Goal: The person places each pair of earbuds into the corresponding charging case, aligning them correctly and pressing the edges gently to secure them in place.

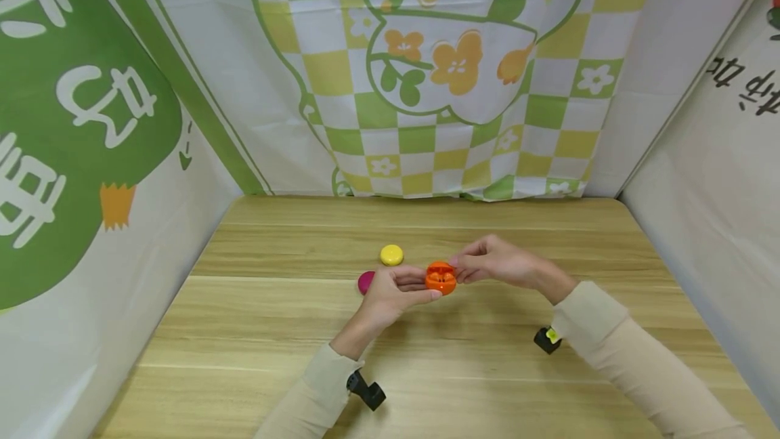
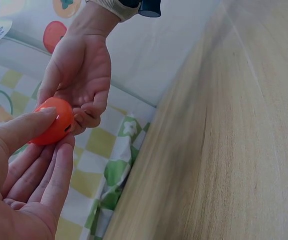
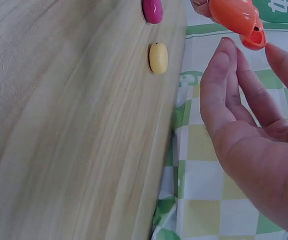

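An orange earbud case is held up over the table with its lid raised; orange earbuds show inside. My left hand grips it, thumb at the near side and fingers behind and beneath. In the left wrist view, a small dark slot marks the shell of the case. My right hand reaches in from the right, fingertips at the lid's edge. Seen from the right wrist, that hand has loosely bent fingers, one tip touching the lid. Left of the case lie a yellow round case and a magenta one, partly behind my left hand.
The wooden table extends to a back wall hung with a green-and-yellow checked cloth. Printed fabric walls stand on the left and right. Black wrist camera mounts hang below both sleeves.
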Tool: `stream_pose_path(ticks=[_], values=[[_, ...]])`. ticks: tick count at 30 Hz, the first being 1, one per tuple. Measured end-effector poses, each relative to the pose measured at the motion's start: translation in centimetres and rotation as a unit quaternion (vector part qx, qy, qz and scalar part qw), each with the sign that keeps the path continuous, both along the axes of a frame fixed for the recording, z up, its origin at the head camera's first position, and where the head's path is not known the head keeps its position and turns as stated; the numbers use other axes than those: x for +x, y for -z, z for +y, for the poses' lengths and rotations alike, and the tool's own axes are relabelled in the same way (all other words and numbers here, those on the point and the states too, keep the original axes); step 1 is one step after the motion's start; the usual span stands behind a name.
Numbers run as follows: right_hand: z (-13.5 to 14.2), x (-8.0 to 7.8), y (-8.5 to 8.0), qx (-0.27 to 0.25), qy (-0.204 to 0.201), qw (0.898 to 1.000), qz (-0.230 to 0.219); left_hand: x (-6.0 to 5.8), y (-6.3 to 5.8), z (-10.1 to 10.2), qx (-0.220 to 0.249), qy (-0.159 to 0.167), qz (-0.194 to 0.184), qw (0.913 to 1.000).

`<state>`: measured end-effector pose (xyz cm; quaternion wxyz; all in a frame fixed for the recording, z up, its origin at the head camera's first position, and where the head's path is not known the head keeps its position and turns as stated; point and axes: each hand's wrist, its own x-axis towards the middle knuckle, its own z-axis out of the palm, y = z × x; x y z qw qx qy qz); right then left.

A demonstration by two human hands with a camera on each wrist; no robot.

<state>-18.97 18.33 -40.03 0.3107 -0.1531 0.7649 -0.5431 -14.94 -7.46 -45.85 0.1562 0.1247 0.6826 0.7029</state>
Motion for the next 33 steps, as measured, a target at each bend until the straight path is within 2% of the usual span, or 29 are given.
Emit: stream_pose_path(ticks=[5,14,22,33], values=[[-0.2,-0.2,0.6,-0.02,-0.012,1.0,-0.008,0.0,0.1,0.0,-0.005,0.006,0.0,1.0],[-0.5,-0.1,0.0,-0.005,-0.01,1.0,0.008,0.0,0.1,-0.1,-0.004,0.003,-0.006,1.0],[-0.5,0.3,-0.5,0.032,-0.014,0.998,0.056,-0.1,0.1,-0.1,-0.009,0.001,-0.009,0.9999],[-0.8,1.0,-0.6,0.049,-0.017,0.987,0.149,0.0,-0.2,-0.2,-0.007,0.003,-0.005,1.0]])
